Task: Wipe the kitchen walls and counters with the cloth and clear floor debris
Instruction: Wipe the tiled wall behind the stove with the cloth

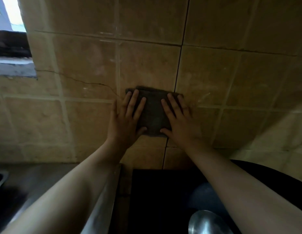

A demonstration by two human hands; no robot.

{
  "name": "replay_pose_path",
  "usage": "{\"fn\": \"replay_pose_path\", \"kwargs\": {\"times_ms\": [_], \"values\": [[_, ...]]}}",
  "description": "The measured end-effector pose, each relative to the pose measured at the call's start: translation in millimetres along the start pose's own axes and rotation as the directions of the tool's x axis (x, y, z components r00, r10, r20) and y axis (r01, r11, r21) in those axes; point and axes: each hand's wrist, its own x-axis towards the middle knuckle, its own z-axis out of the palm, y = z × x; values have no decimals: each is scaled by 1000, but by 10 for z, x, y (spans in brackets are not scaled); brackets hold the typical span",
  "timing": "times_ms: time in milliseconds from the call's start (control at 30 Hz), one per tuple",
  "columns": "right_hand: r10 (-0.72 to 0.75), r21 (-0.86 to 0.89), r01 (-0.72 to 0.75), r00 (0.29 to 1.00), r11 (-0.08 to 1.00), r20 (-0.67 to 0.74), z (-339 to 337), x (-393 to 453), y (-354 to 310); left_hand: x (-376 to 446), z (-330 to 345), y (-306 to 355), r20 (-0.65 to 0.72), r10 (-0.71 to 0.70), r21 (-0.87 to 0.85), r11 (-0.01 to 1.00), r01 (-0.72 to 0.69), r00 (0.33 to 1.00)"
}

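Against the beige tiled wall (214, 78), a dark folded cloth (152, 114) lay flat under both hands: left hand (125, 119) and right hand (178, 119) pressed it with fingers spread. Below left, a steel sink basin (0, 180) showed only its corner, contents unseen, set in a steel counter (45, 176). A cracked tile (82, 88) adjoined the window (7, 14).

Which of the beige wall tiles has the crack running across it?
The beige tile just left of the dark grey cloth, below the window ledge. A thin dark crack crosses it; neighbouring tiles show only grout lines.
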Motion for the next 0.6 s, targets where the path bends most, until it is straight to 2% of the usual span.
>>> {"fn": "replay_pose_path", "kwargs": {"times_ms": [100, 300, 600], "values": [[9, -17, -8, 998, 1000, 69, 38, -76, -72, -115, 47, 37, 16, -1, -20, 1000, 1, 1000], [12, -27, -9, 994, 1000, 113, 98, -264, -236, -406, 200, 118, 49, -34, -50, 998, 36, 998], [-40, -72, 45, 997, 996, 64, 104, -291, -172, -486, 359, 230, 4, -80, -149, 986, 79, 997]]}}
